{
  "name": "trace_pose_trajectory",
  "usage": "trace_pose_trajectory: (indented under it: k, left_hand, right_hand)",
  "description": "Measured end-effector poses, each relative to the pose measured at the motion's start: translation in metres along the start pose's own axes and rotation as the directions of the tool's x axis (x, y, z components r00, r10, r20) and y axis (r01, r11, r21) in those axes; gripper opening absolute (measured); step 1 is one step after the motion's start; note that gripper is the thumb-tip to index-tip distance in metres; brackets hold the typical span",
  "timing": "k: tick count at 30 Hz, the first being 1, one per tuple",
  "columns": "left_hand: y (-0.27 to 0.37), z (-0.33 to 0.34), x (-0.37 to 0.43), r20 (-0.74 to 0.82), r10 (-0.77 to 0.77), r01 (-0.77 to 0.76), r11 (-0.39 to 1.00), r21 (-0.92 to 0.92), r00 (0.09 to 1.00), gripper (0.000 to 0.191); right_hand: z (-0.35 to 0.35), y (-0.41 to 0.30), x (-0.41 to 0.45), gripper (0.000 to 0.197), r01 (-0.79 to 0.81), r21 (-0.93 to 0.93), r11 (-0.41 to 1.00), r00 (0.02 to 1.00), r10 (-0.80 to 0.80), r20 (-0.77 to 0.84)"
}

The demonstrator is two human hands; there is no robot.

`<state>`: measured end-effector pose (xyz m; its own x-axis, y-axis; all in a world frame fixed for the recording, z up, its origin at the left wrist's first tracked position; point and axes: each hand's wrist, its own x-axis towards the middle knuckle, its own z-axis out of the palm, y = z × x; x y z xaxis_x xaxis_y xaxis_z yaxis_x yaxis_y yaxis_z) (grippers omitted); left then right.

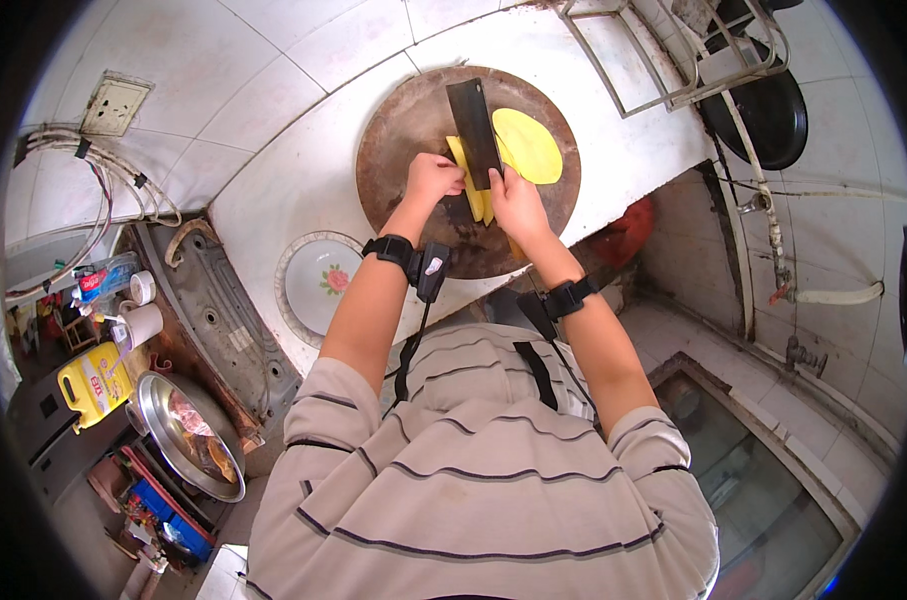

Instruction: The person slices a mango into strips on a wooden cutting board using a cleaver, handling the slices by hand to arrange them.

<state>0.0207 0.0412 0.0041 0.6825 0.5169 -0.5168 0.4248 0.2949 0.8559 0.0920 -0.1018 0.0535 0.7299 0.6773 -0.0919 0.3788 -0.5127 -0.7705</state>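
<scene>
My right hand (519,206) grips a dark-bladed cleaver (473,131), its blade pointing away from me and its handle end showing below the palm. To the left of the blade, my left hand (433,180) has its fingers curled against narrow yellow strips (474,196); whether it pinches one is unclear. Broad, thin yellow slices (530,146) lie overlapped on the blade's right side. I cannot tell what food they are. Under all this is a round, stained wooden chopping board (393,127). The blade hides part of the strips.
A white plate with a rose (303,281) stands left of the board on the white counter (273,187). A metal basin (153,405) holding meat and a yellow jug (97,386) are further left. A metal rack (611,97) stands at the back right.
</scene>
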Motion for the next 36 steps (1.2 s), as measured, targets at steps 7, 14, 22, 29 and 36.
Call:
trace_pose_trajectory:
  k: [7,14,22,29,36]
  left_hand:
    - [-0.003,0.002,0.002,-0.013,-0.001,0.0,0.998,-0.055,1.0,0.012]
    - [-0.003,0.003,0.002,-0.035,-0.013,0.011,0.999,-0.045,0.999,0.012]
    - [-0.003,-0.001,-0.002,0.006,-0.032,0.032,0.994,-0.1,0.999,0.013]
    - [0.001,0.0,0.005,0.044,-0.042,0.042,0.999,-0.004,0.998,0.015]
    - [-0.002,-0.01,0.013,0.004,-0.033,0.033,0.999,0.043,0.999,0.013]
  right_hand:
    - [0.001,-0.001,-0.001,0.031,0.007,-0.04,0.999,1.0,-0.008,-0.023]
    - [0.001,-0.004,-0.002,0.027,-0.03,0.008,1.0,1.0,0.03,0.005]
    - [0.003,-0.004,0.003,0.027,0.015,0.006,1.0,1.0,-0.015,-0.002]
    - [0.009,-0.002,0.003,0.026,0.005,-0.031,1.0,0.999,-0.006,-0.035]
    - [0.012,-0.013,0.011,0.026,0.02,-0.046,0.999,1.0,-0.02,0.001]
